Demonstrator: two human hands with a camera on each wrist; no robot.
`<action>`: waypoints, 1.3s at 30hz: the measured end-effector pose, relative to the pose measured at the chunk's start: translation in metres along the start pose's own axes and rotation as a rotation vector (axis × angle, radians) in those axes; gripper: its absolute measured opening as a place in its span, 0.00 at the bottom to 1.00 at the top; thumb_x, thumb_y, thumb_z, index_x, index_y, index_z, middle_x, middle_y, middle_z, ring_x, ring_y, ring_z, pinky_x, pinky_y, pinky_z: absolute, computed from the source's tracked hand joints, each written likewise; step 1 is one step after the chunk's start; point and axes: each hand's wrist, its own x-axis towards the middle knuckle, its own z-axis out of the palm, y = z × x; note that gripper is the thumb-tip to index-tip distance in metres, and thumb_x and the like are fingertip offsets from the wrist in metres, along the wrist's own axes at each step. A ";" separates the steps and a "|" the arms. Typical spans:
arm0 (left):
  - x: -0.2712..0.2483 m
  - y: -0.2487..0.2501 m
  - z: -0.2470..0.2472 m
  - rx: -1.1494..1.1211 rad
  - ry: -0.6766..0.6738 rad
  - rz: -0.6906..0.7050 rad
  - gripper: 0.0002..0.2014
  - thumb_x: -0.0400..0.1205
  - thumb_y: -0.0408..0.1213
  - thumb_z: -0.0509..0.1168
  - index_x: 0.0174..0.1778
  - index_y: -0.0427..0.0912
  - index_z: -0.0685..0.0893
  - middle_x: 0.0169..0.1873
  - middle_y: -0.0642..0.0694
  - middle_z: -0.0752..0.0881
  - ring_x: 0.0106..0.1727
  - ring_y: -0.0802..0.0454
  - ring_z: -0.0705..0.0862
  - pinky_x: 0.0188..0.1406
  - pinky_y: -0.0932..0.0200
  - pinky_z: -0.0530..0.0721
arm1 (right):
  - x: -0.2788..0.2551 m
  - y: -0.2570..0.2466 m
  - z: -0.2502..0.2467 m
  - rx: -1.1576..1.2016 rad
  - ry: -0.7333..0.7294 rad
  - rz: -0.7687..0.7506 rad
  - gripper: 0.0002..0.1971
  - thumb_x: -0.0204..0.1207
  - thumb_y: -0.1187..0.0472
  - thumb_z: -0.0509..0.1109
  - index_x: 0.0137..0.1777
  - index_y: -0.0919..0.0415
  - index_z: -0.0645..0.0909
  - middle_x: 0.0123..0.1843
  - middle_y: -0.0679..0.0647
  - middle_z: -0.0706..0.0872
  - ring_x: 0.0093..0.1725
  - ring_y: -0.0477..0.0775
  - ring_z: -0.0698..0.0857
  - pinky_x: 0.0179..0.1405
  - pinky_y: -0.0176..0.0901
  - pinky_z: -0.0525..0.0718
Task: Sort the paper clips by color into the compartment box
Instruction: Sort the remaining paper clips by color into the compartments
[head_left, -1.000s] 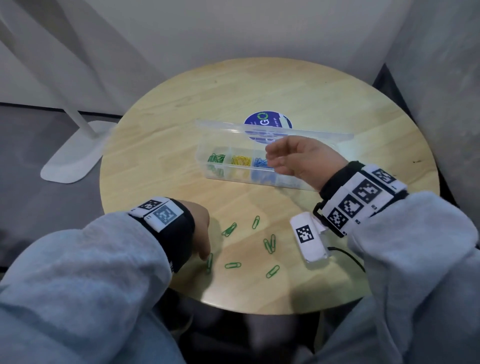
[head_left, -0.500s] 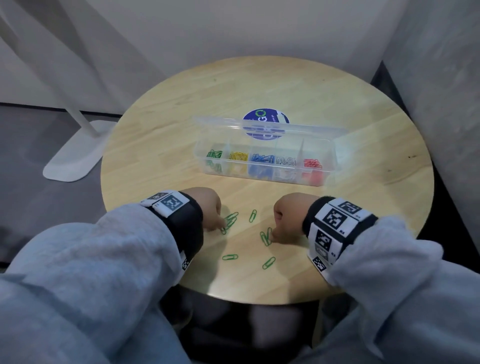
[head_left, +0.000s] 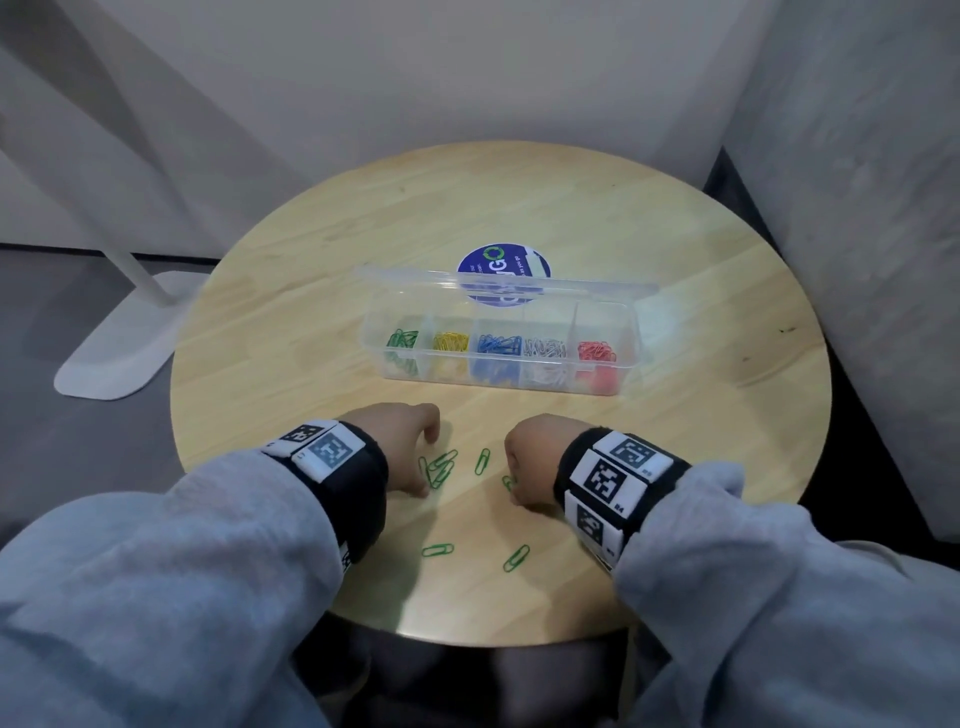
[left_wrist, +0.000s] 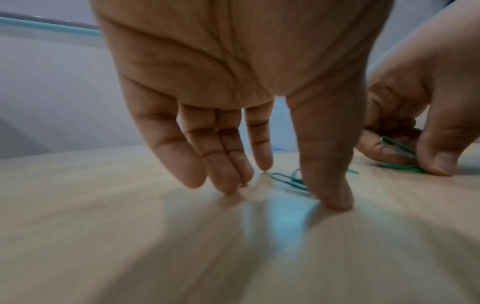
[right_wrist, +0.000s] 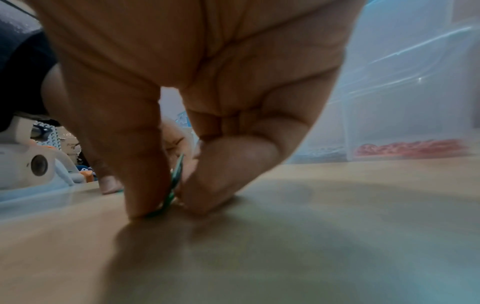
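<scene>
Wood table w/ smooth satin sheen; box clear glossy plastic; green clips glossy-coated.

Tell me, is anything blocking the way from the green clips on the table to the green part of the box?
Nothing visible does. The loose green wire paper clips lie on the round wooden table, bare wood before the clear plastic compartment box. Its lid is open; the green compartment is leftmost.
</scene>
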 end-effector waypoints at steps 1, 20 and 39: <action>0.001 0.001 -0.001 0.000 0.007 0.019 0.23 0.71 0.48 0.75 0.56 0.52 0.72 0.46 0.52 0.78 0.47 0.49 0.77 0.45 0.57 0.75 | 0.000 0.000 0.000 -0.007 0.000 -0.005 0.09 0.78 0.56 0.65 0.43 0.61 0.80 0.39 0.55 0.81 0.43 0.57 0.80 0.41 0.42 0.76; 0.006 0.011 -0.005 0.015 0.027 0.239 0.23 0.76 0.37 0.71 0.66 0.58 0.78 0.55 0.52 0.75 0.56 0.53 0.78 0.55 0.60 0.76 | 0.000 0.001 -0.002 -0.007 -0.036 -0.032 0.14 0.78 0.59 0.64 0.60 0.62 0.82 0.53 0.57 0.84 0.46 0.56 0.79 0.45 0.44 0.78; 0.019 0.016 -0.002 -0.076 0.108 0.019 0.21 0.72 0.45 0.75 0.59 0.46 0.78 0.56 0.48 0.81 0.52 0.48 0.80 0.48 0.59 0.76 | 0.001 0.000 -0.003 -0.028 -0.045 -0.050 0.13 0.75 0.61 0.66 0.58 0.62 0.83 0.54 0.57 0.87 0.44 0.56 0.80 0.41 0.43 0.79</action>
